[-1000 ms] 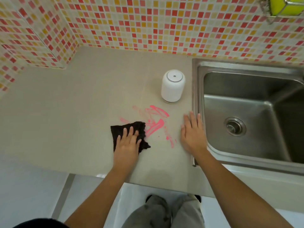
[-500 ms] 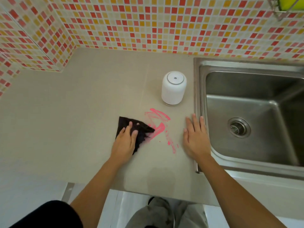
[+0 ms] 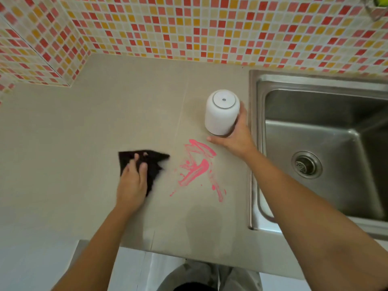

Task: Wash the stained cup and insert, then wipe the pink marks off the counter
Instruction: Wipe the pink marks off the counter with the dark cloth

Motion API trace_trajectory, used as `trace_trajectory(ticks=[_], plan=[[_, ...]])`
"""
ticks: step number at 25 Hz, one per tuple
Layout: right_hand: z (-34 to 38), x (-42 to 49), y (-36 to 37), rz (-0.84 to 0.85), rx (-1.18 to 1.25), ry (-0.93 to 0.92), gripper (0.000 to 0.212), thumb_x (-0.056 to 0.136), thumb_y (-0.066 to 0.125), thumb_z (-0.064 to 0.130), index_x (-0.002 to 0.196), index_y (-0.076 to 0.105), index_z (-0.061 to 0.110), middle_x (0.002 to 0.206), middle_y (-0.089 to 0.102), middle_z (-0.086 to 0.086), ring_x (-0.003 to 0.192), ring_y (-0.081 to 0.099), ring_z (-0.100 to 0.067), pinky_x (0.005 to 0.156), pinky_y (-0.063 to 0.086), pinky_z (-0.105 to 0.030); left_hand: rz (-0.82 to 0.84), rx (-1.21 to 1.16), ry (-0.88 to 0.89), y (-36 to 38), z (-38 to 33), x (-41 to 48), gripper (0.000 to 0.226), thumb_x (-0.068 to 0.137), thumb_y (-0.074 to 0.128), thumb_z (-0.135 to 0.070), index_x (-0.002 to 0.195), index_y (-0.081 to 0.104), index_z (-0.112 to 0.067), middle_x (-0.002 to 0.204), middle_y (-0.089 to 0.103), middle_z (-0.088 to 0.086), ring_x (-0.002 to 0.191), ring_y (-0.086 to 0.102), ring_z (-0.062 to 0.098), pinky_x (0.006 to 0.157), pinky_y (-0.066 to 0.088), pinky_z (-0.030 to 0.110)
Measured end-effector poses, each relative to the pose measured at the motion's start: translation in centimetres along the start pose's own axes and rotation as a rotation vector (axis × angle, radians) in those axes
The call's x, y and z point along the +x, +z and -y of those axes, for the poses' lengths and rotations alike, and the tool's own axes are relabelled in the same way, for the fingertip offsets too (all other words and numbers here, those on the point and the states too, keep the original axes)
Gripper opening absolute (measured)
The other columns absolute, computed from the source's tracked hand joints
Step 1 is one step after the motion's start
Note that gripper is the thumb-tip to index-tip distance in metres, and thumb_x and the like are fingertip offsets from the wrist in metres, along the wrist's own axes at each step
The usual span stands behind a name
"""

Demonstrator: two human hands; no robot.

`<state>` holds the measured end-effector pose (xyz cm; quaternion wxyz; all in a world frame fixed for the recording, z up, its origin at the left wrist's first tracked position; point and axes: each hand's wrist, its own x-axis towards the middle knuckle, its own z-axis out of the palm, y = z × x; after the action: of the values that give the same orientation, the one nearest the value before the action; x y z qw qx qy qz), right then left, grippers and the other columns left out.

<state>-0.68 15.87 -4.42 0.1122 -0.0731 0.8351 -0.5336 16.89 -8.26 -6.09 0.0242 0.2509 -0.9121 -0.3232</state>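
A white cup (image 3: 222, 111) stands upside down on the beige counter (image 3: 84, 127), just left of the sink. My right hand (image 3: 235, 135) grips its lower rim, thumb in front and fingers behind. Pink marks (image 3: 196, 169) smear the counter below the cup. A dark cloth (image 3: 154, 162) lies flat on the counter to the left of the marks, and my left hand (image 3: 132, 181) presses down on it with bent fingers. The cloth's right tip stops short of the pink smears. No insert is visible.
A steel sink (image 3: 327, 148) with a round drain (image 3: 306, 164) fills the right side. Mosaic tile walls (image 3: 189, 28) close off the back and left. The counter's front edge runs below my forearms. A wire rack corner (image 3: 375, 7) hangs top right.
My right hand left the counter beside the sink and took hold of the upside-down cup. My left hand slid the cloth left, away from the pink marks.
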Motion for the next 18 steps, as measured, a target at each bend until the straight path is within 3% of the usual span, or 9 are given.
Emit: trace_trajectory(ticks=[2, 4, 6, 9, 12, 15, 18], plan=[[0.0, 1.0, 0.5, -0.053, 0.013, -0.022, 0.111, 0.057, 0.09, 0.026, 0.142, 0.019, 0.023, 0.128, 0.048, 0.009, 0.115, 0.048, -0.01, 0.091, 0.041, -0.019, -0.061, -0.014, -0.133, 0.6, -1.5, 5.1, 0.05, 0.1, 0.028, -0.033, 0.136, 0.035, 0.0, 0.138, 0.046, 0.025, 0.129, 0.038, 0.042, 0.105, 0.033, 0.049], [0.3, 2.0, 0.4, -0.086, -0.007, -0.048, 0.1, 0.059, 0.088, 0.024, 0.139, 0.027, 0.024, 0.119, 0.051, 0.009, 0.108, 0.051, -0.012, 0.084, 0.045, -0.022, -0.012, -0.027, -0.12, 2.4, -4.7, 8.6, 0.055, 0.1, 0.025, -0.037, 0.144, 0.026, -0.005, 0.146, 0.037, 0.02, 0.137, 0.027, 0.037, 0.111, 0.024, 0.044], [0.8, 3.2, -0.1, -0.123, 0.015, -0.089, 0.098, 0.058, 0.088, 0.024, 0.137, 0.031, 0.022, 0.12, 0.051, 0.007, 0.111, 0.051, -0.015, 0.089, 0.048, -0.031, 0.094, -0.017, -0.002, 4.1, -7.0, 8.0, 0.055, 0.1, 0.025, -0.038, 0.146, 0.022, -0.007, 0.151, 0.032, 0.014, 0.14, 0.023, 0.035, 0.113, 0.021, 0.041], [3.0, 4.2, -1.9, -0.163, 0.067, -0.171, 0.096, 0.059, 0.088, 0.02, 0.136, 0.032, 0.016, 0.124, 0.049, 0.003, 0.112, 0.05, -0.012, 0.084, 0.045, -0.014, 0.203, 0.043, 0.238, 3.8, -5.8, 4.9, 0.048, 0.101, 0.03, -0.03, 0.141, 0.032, -0.004, 0.145, 0.04, 0.016, 0.133, 0.035, 0.035, 0.107, 0.03, 0.041], [6.1, 4.4, -4.1, -0.134, 0.051, -0.265, 0.094, 0.06, 0.088, 0.023, 0.135, 0.031, 0.016, 0.125, 0.047, 0.004, 0.114, 0.049, -0.008, 0.081, 0.044, -0.005, 0.136, 0.04, 0.06, 3.0, -6.1, 9.0, 0.049, 0.101, 0.028, -0.033, 0.136, 0.037, -0.001, 0.136, 0.048, 0.022, 0.128, 0.041, 0.04, 0.104, 0.033, 0.044], [8.3, 4.0, -5.3, -0.066, -0.019, -0.356, 0.095, 0.06, 0.087, 0.032, 0.136, 0.032, 0.016, 0.129, 0.048, 0.004, 0.117, 0.049, -0.009, 0.088, 0.047, -0.018, 0.365, -0.103, 0.12, 4.1, -11.4, 9.2, 0.054, 0.101, 0.025, -0.037, 0.138, 0.035, 0.002, 0.145, 0.039, 0.014, 0.137, 0.03, 0.033, 0.113, 0.021, 0.038], [8.9, 3.3, -5.7, -0.032, -0.062, -0.385, 0.095, 0.061, 0.085, 0.035, 0.136, 0.031, 0.015, 0.126, 0.047, 0.008, 0.117, 0.048, -0.008, 0.09, 0.047, -0.021, 0.66, -0.232, 0.242, 2.9, -12.2, 3.1, 0.045, 0.102, 0.028, -0.032, 0.14, 0.036, -0.01, 0.136, 0.032, -0.011, 0.133, 0.023, 0.007, 0.102, 0.016, 0.012]])
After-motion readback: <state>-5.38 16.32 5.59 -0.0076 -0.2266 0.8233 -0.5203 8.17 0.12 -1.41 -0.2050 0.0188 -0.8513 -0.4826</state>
